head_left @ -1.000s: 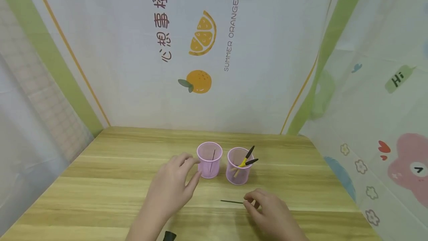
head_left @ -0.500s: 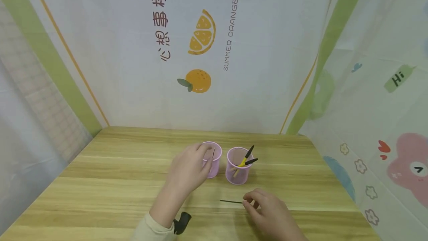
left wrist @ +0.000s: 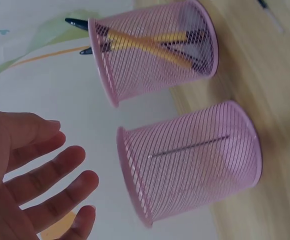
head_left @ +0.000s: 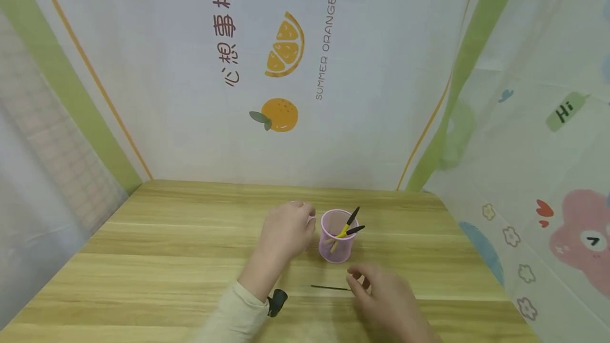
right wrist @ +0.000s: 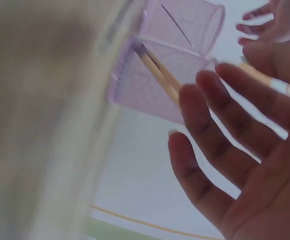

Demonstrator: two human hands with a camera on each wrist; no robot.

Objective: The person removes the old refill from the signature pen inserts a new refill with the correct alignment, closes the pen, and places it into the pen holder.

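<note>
If lifting the thin stick (left wrist: 190,146) in the pink mesh cup (left wrist: 200,185) just past the empty, loosely spread left hand (head_left: 288,229), pinch the top end; probably light, stiff, kinda slippery. Same deal with the right hand (head_left: 386,298), also empty.

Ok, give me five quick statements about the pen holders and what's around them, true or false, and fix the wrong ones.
1. Two yellow-and-black pens lean inside a pink mesh pen holder. True.
2. No refill shows in either holder. False: a thin dark refill is in the other pen holder.
3. A second refill lies on the wooden table, one end by the right grip. True.
4. The left grip holds a pen. False: nothing shows in the left grip.
5. English lettering on the backdrop reads SUMMER ORANGES. True.
</note>
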